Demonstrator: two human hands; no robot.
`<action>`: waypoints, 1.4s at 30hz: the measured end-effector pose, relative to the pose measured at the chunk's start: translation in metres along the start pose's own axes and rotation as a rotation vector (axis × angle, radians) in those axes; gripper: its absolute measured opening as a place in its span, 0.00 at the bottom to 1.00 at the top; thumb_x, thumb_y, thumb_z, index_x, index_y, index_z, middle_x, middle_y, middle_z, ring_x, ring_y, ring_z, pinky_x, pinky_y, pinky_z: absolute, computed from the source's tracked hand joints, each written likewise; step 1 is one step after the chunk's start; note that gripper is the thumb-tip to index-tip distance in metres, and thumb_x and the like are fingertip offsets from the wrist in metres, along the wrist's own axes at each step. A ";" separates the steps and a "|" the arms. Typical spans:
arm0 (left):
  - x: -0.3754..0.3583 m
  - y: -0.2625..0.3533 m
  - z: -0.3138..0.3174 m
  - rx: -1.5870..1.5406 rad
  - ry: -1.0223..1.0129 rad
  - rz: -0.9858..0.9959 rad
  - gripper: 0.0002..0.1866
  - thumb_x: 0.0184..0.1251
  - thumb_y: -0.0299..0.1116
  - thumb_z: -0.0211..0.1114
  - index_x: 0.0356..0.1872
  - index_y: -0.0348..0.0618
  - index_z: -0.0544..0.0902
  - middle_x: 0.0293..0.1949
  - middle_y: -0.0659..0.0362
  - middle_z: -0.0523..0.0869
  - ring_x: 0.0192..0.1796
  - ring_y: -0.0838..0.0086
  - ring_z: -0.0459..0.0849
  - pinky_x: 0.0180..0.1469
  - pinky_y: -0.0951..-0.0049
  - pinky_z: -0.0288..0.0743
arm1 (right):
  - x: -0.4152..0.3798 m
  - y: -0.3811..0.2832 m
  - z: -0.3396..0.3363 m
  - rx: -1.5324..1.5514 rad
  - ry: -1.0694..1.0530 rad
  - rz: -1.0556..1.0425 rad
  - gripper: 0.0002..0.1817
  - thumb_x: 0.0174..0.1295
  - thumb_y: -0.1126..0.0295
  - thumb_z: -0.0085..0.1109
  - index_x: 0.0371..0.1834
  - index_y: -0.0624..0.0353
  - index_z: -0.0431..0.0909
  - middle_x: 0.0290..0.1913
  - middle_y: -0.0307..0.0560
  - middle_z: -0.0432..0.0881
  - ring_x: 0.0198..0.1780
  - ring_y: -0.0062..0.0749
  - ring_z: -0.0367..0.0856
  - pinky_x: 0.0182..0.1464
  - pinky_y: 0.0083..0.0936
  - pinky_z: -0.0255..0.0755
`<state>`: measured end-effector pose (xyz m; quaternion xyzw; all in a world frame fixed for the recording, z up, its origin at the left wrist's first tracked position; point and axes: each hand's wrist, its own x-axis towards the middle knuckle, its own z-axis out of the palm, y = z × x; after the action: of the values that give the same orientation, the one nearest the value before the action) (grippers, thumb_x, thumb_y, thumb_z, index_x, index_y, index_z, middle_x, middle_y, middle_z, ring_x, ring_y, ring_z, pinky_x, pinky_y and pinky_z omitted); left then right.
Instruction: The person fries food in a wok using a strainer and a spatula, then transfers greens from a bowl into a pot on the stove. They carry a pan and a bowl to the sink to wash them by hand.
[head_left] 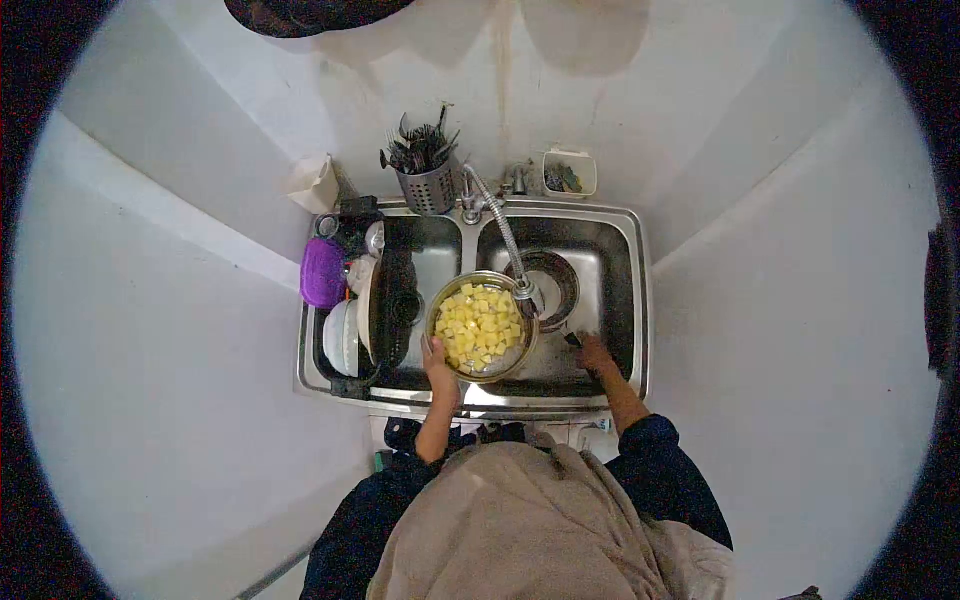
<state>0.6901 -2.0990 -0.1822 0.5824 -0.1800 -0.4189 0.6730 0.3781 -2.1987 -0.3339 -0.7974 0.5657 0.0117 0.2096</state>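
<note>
My left hand was curled on the near left side of a round metal bowl and had hold of it at the rim. The bowl was full of little yellow cubes, and it sat over the middle bar of the sink, partly across both basins. My right hand was low over the right basin, with its fingers bent next to a small black thing. I could not tell if it gripped that thing or how far open it was. The end of the bendy tap hose hung over the right edge of the bowl. Behind that, a round pan with a dark side lay in the right basin, partly hidden. In the left basin, a black rack held white dishes standing on their sides, and a purple tub was beside them. At the back of the sink stood a metal pot with holes, full of forks and other cutlery. A small pale tub was to its right, past the tap.
</note>
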 end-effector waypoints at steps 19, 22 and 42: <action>0.003 -0.008 0.028 0.169 -0.236 -0.342 0.33 0.64 0.56 0.53 0.67 0.57 0.57 0.60 0.57 0.67 0.57 0.68 0.69 0.48 0.65 0.68 | -0.072 -0.078 -0.082 1.665 0.480 0.325 0.25 0.57 0.73 0.49 0.60 0.60 0.62 0.49 0.49 0.74 0.50 0.38 0.75 0.49 0.35 0.73; -0.012 -0.047 0.014 0.101 -0.198 -0.302 0.21 0.69 0.48 0.52 0.56 0.49 0.71 0.45 0.62 0.76 0.46 0.76 0.73 0.45 0.72 0.69 | -0.075 -0.088 -0.087 1.720 0.646 0.388 0.26 0.56 0.71 0.51 0.60 0.57 0.63 0.51 0.50 0.72 0.50 0.39 0.75 0.48 0.37 0.74; 0.004 -0.108 0.062 0.078 -0.332 -0.456 0.38 0.49 0.28 0.55 0.66 0.41 0.57 0.55 0.50 0.71 0.55 0.63 0.70 0.56 0.68 0.64 | -0.064 -0.072 -0.117 1.672 0.260 0.461 0.33 0.54 0.61 0.62 0.63 0.53 0.60 0.51 0.45 0.73 0.51 0.35 0.73 0.53 0.36 0.68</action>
<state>0.6091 -2.1381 -0.2681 0.5568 -0.1681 -0.6419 0.4997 0.3949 -2.1624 -0.1876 -0.2435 0.5553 -0.4557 0.6517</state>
